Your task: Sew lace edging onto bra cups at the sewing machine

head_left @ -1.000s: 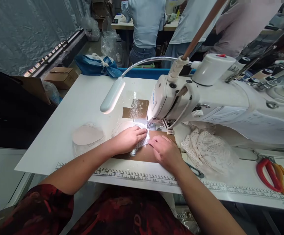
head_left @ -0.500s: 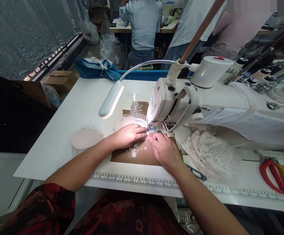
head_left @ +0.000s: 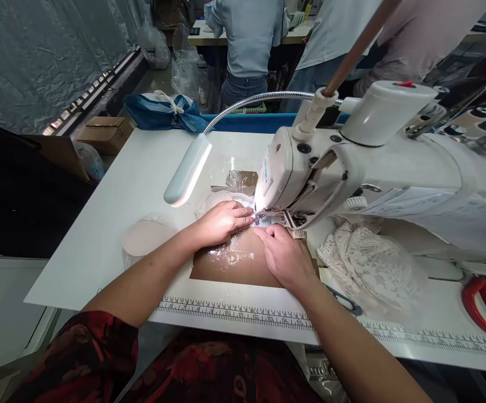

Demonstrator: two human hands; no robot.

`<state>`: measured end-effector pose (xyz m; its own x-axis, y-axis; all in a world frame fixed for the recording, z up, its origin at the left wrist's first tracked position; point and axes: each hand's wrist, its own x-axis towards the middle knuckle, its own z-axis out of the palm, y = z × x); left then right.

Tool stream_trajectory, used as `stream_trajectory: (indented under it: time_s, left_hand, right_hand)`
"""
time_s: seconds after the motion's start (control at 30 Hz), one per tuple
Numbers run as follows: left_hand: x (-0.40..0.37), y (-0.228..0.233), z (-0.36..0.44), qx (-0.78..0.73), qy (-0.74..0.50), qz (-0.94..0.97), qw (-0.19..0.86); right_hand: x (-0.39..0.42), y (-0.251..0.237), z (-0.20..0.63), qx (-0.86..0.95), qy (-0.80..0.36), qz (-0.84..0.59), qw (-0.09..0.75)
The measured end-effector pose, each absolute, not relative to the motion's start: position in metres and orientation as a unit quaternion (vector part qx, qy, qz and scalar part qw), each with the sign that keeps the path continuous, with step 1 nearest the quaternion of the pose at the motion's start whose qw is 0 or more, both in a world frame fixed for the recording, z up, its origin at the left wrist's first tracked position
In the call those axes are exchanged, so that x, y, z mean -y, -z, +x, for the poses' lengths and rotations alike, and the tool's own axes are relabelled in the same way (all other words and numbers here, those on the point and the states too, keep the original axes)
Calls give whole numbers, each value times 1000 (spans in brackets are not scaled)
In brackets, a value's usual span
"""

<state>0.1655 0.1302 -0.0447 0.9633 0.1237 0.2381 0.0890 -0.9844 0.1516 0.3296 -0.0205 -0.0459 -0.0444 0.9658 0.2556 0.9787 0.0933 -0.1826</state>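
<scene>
At the needle area (head_left: 258, 218) of a white sewing machine (head_left: 284, 168) lies a pale, rounded fabric piece (head_left: 215, 201) with a decorated edge. My left hand (head_left: 226, 224) rests flat on this piece, fingers stretched toward the presser foot. To the right of it, my right hand (head_left: 287, 257) has thumb and forefinger pinched together at the fabric's near edge, just in front of the foot; the other fingers are curled. Much of the piece is hidden under my hands. Beneath them, brown board (head_left: 230, 267) covered with shiny clear tape lies on the white table (head_left: 100, 224).
A pale cup-shaped piece (head_left: 148, 236) lies left of my forearm. On the right are a lace pile (head_left: 364, 268), dark-handled scissors (head_left: 345, 299) and red-handled scissors (head_left: 480, 308). A lamp (head_left: 188, 170) hangs over the table. A ruler strip (head_left: 234, 313) follows the front edge. People (head_left: 251, 45) stand behind.
The view has shifted slightly, so the machine appears larger and farther right. Both hands stay at the needle area, with nearly the same hold on the fabric.
</scene>
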Motion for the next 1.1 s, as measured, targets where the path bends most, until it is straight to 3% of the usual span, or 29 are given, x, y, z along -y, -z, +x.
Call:
stream_trajectory:
  time_s: [0.5,0.97,1.1]
  left_hand:
    - [-104,23,150,-172,-77,982,25]
    - [-96,29,153,-90,-99,987,85]
    - [-96,31,153,-87,-111,986,92]
  right_hand:
    - [26,45,334,731,-17,-654,194]
    - [26,48,336,732,-36,-645,215]
    - [25,48,334,739,-16,-649,182]
